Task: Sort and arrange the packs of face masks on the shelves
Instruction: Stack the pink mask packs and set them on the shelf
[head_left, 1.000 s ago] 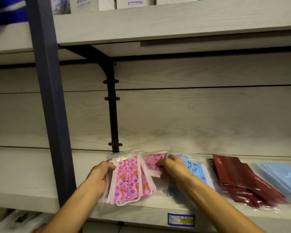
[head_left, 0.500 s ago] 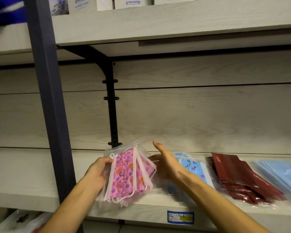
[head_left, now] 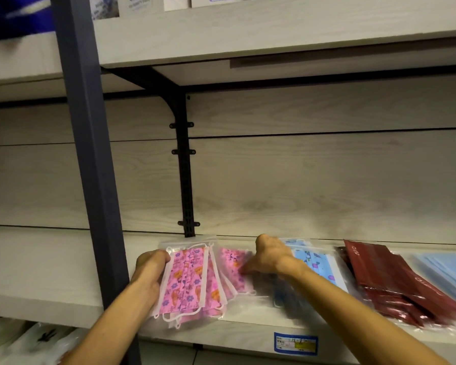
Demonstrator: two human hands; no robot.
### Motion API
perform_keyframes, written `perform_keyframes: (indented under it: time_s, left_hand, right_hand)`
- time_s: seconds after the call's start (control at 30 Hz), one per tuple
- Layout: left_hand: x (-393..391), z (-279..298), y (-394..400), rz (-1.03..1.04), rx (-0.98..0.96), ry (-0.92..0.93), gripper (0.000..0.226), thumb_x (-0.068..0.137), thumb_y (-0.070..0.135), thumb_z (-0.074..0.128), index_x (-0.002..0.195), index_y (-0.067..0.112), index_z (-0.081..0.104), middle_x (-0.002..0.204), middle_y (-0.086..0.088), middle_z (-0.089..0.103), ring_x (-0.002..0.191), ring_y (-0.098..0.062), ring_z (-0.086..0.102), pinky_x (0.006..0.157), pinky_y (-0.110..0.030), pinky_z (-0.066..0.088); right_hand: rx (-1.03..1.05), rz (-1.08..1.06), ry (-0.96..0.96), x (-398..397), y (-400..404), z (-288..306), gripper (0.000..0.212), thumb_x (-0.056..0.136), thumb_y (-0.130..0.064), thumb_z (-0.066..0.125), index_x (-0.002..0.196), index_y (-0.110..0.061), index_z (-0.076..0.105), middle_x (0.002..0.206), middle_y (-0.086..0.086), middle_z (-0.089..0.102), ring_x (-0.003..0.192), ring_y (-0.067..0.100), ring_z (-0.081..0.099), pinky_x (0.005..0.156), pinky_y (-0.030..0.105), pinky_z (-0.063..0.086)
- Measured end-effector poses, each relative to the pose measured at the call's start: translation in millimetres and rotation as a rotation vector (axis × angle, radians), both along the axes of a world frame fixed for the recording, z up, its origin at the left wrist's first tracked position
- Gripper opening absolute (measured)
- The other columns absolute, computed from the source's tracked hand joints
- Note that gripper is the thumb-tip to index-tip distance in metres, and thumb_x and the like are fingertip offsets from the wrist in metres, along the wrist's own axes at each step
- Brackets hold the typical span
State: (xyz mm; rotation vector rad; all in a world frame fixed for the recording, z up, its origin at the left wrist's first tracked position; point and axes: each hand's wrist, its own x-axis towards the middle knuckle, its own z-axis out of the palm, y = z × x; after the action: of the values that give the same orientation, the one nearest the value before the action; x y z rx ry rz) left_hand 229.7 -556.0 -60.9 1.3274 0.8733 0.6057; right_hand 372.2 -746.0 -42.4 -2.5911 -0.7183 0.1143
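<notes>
While the left hand [head_left: 150, 270] grips the left edge of the front pink pack [head_left: 188, 281], propping a small fan of pink packs at the left end of the shelf [head_left: 50, 262], the right hand [head_left: 267, 258] reaches behind them, fingers pointing left onto a rear pink pack [head_left: 233, 264]; motion blur hides whether it pinches or only presses. The step in hand looks like gathering the pink packs into one group. Next, the rear pack probably needs drawing flush against the front ones, edges squared, without nudging the blue packs [head_left: 315, 262] just beside them. Dark red packs [head_left: 395, 283] and pale blue packs [head_left: 450, 272] lie further right.
</notes>
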Motion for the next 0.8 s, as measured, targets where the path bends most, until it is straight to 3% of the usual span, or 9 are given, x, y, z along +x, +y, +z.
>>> perform_keyframes:
  time_s: [0.17, 0.27, 0.33, 0.43, 0.5, 0.57, 0.63, 0.8]
  left_hand:
    - [2, -3, 4, -0.007, -0.044, -0.043, 0.011, 0.095, 0.001, 0.048, 0.09, 0.006, 0.057, 0.077, -0.018, 0.061, 0.068, -0.029, 0.058, 0.064, -0.034, 0.049]
    - [5, -5, 7, -0.017, -0.111, -0.061, 0.01, 0.094, 0.005, 0.051, 0.089, 0.004, 0.06, 0.078, -0.017, 0.064, 0.07, -0.03, 0.061, 0.069, -0.036, 0.051]
    - [7, -6, 9, -0.038, -0.173, -0.074, 0.013, 0.095, 0.009, 0.052, 0.086, 0.005, 0.061, 0.077, -0.015, 0.065, 0.068, -0.029, 0.062, 0.073, -0.037, 0.051]
    - [10, -3, 6, -0.114, -0.29, -0.085, 0.016, 0.097, 0.015, 0.048, 0.086, 0.01, 0.058, 0.078, -0.011, 0.064, 0.07, -0.027, 0.06, 0.081, -0.04, 0.048]
    - [12, -2, 4, -0.145, -0.348, -0.112, 0.02, 0.1, 0.014, 0.044, 0.083, 0.01, 0.055, 0.076, -0.01, 0.061, 0.071, -0.026, 0.057, 0.08, -0.04, 0.046]
    - [12, -2, 4, -0.171, -0.362, -0.121, 0.022, 0.1, 0.013, 0.044, 0.081, 0.009, 0.053, 0.075, -0.01, 0.061, 0.07, -0.026, 0.057, 0.081, -0.04, 0.045]
    - [9, 1, 4, -0.181, -0.377, -0.147, 0.022, 0.1, 0.013, 0.045, 0.08, 0.008, 0.053, 0.071, -0.011, 0.062, 0.067, -0.025, 0.059, 0.085, -0.04, 0.045]
    - [2, 12, -3, -0.25, -0.39, -0.203, 0.022, 0.099, 0.01, 0.049, 0.078, 0.007, 0.055, 0.057, -0.009, 0.062, 0.047, -0.02, 0.061, 0.066, -0.035, 0.047]
  right_hand:
    - [0.3, -0.028, 0.175, 20, -1, -4, 0.052, 0.061, -0.032, 0.095, 0.099, -0.011, 0.067, 0.097, 0.007, 0.071, 0.09, 0.022, 0.069, 0.08, 0.038, 0.061]
    - [0.463, 0.017, 0.17, 26, -10, -7, 0.032, 0.066, -0.025, 0.093, 0.085, -0.008, 0.074, 0.073, 0.005, 0.071, 0.068, 0.018, 0.065, 0.067, 0.034, 0.055]
    - [0.633, 0.03, 0.24, 27, -18, -8, 0.016, 0.077, -0.008, 0.084, 0.077, -0.004, 0.069, 0.066, 0.011, 0.069, 0.059, 0.02, 0.061, 0.062, 0.036, 0.054]
    - [0.843, -0.007, 0.432, 24, -28, -6, 0.013, 0.082, 0.003, 0.072, 0.089, 0.007, 0.063, 0.072, 0.025, 0.065, 0.052, 0.026, 0.057, 0.049, 0.034, 0.051]
    - [0.93, -0.013, 0.489, 23, -31, -5, 0.024, 0.083, 0.0, 0.068, 0.101, 0.016, 0.063, 0.082, 0.029, 0.07, 0.059, 0.034, 0.063, 0.054, 0.042, 0.057]
    - [1.035, -0.003, 0.523, 20, -31, -2, 0.025, 0.084, 0.0, 0.065, 0.107, 0.011, 0.065, 0.094, 0.028, 0.074, 0.078, 0.042, 0.073, 0.071, 0.049, 0.062]
    - [1.132, 0.018, 0.507, 19, -31, 1, 0.019, 0.086, 0.002, 0.066, 0.105, 0.003, 0.063, 0.097, 0.022, 0.076, 0.083, 0.033, 0.076, 0.075, 0.042, 0.063]
    - [1.162, 0.054, 0.265, 25, -34, 0, 0.018, 0.087, 0.003, 0.071, 0.104, 0.006, 0.068, 0.1, 0.019, 0.074, 0.088, 0.026, 0.072, 0.075, 0.031, 0.06]
